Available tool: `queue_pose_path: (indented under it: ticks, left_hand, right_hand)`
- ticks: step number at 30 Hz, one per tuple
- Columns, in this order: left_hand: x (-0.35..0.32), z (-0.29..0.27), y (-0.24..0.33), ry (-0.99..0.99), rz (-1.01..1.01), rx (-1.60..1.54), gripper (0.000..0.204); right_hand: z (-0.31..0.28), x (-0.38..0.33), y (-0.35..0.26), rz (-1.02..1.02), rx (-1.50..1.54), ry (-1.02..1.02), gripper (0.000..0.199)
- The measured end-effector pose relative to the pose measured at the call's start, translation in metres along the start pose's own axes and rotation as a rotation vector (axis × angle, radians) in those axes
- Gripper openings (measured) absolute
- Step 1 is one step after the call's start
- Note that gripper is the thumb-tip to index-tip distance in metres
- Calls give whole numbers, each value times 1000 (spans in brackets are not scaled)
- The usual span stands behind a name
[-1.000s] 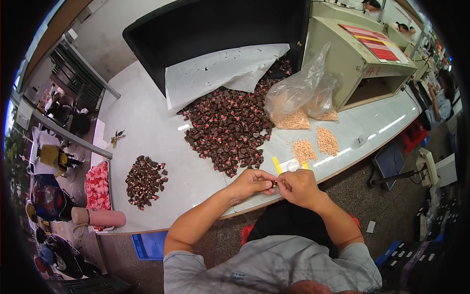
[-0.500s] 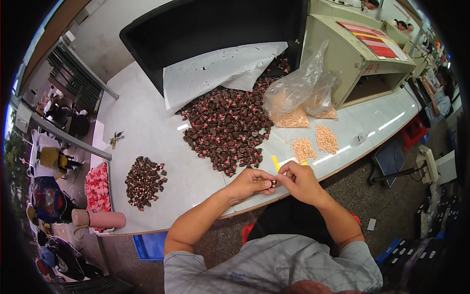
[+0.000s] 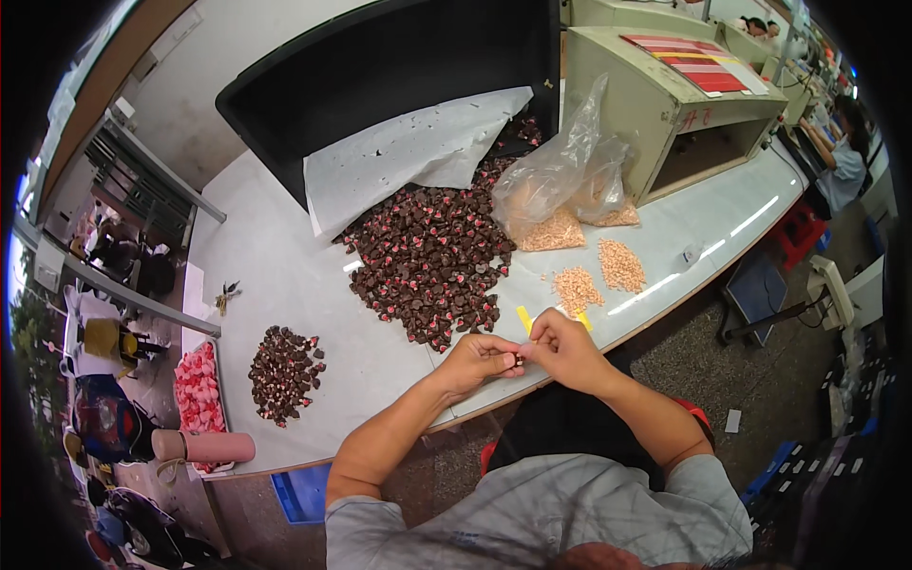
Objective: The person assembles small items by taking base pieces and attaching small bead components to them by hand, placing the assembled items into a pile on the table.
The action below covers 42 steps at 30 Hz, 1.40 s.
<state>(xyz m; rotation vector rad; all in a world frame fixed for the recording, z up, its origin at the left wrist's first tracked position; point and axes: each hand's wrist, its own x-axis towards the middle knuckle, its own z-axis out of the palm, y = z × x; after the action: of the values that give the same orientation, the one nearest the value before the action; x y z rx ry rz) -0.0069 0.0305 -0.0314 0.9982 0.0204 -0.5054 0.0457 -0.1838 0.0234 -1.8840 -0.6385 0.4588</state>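
Small dark piece (image 3: 519, 358), pinched between fingertips (image 3: 528, 352)

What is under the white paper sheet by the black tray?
Dark brown and pink pieces spill out from beneath the paper sheet, which lies over the black tray edge. How many lie covered cannot be seen.
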Motion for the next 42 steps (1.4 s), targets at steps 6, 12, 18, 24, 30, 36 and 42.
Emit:
queue_pose_path:
  ticks: [6,12,18,24,30,36,42]
  left_hand:
    - [4,1,7,52,19,-87,26]
    - [2,2,16,37,134,-80,25]
    - [-18,-5,37,145,245,97,29]
    - [-75,-38,60,1010,748,1493,27]
    - [-148,-100,55,1351,458,1965,27]
    - [-155,-96,56,1524,408,1969,29]
    - [-112,-45,51,908,432,1395,26]
  right_hand:
    - [-16,-13,25,-146,414,520,11]
    - [-9,-25,53,-192,348,497,12]
    - [-4,-19,65,-387,49,539,12]
    - [-15,-15,71,-537,-181,649,13]
    - [-9,-5,79,-557,-176,584,13]
    - [-9,-3,80,-546,-167,607,14]
    - [-9,-3,78,-553,-182,630,14]
